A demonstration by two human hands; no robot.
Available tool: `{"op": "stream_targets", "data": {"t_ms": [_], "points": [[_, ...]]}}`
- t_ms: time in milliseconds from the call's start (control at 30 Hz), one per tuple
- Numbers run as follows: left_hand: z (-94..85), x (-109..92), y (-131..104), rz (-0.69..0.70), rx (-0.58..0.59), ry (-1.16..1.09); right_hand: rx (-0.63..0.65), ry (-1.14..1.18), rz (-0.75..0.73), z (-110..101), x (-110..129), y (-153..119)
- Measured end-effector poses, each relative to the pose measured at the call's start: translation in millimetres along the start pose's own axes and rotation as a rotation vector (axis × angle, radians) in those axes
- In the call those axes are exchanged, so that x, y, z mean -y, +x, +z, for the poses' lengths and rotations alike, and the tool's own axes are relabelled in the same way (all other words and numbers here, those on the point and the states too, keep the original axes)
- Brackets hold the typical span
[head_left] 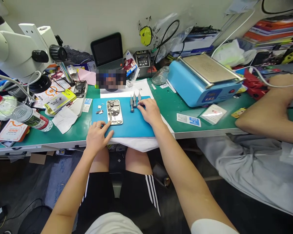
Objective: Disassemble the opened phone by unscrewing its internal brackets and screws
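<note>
1. resting by the front edge of the desk (171, 112), the left hand (97, 136), seen in the head view, has its thumb apart from the other fingers; the index fingertip is at the near left corner of an opened phone (114, 112).
2. lying on a blue mat (136, 125) at the desk's front edge, the phone has small loose parts (99, 111) just to its left.
3. the right hand (150, 112) is over the mat, fingers beside three small screwdrivers (131, 104); whether they are clamped on one, i cannot tell.
4. right of the mat stands a blue machine (188, 87); towards the desk's right end, a co-worker's bent arm (261, 112) rests.
</note>
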State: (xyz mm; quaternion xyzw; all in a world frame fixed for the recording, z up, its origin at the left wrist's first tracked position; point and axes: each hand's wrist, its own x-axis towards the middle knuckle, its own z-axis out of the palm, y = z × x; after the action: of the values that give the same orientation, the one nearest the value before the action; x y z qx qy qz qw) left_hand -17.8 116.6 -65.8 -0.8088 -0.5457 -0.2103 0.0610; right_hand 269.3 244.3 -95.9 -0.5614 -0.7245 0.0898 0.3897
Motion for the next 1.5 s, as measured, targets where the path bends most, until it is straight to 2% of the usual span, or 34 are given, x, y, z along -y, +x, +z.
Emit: {"op": "stream_targets", "data": {"t_ms": [133,267,400,533,633,733,800,867,933,1067,1167,1333,1500], "points": [[0.1,0.3,-1.2,0.001,0.015,-0.002,-0.044,0.063,-0.016,-25.0,13.4,-11.9],[0.3,0.3,-2.0,0.000,0.030,-0.010,-0.229,0.171,-0.016,-54.8,28.1,-26.8],[-0.1,0.1,-1.8,-0.010,0.026,-0.018,-0.251,0.170,0.006,-62.7,34.3,-25.5],[-0.8,0.0,-2.2,-0.007,0.029,-0.023,-0.288,0.120,-0.002,-52.8,33.8,-19.0],[-0.8,0.2,-2.8,-0.010,0.036,-0.025,-0.236,0.112,0.007,-42.8,29.0,-20.8],[-0.4,0.6,-2.9,-0.013,0.040,-0.031,-0.156,0.231,0.084,-35.5,23.1,-26.4],[-0.1,0.8,-2.5,-0.010,0.041,-0.036,-0.150,0.331,0.117,-33.0,25.2,-29.4],[0.1,0.8,-2.0,-0.007,0.042,-0.040,-0.167,0.404,0.116,-30.9,37.2,-30.8],[0.2,0.5,-1.7,-0.007,0.041,-0.040,-0.160,0.503,0.103,-26.6,58.9,-30.9],[-0.1,-0.5,-1.6,-0.013,0.037,-0.038,-0.022,0.722,0.031,-5.6,110.5,-30.3],[-0.9,-1.1,-2.0,-0.014,0.040,-0.037,0.063,0.761,0.000,16.8,135.0,-31.5],[-2.5,-1.8,-2.1,-0.013,0.056,-0.037,0.084,0.788,-0.010,46.2,142.7,-33.0],[-1.7,-1.9,-2.3,-0.025,0.062,-0.048,0.085,0.780,-0.006,53.5,137.6,-29.4]]}}
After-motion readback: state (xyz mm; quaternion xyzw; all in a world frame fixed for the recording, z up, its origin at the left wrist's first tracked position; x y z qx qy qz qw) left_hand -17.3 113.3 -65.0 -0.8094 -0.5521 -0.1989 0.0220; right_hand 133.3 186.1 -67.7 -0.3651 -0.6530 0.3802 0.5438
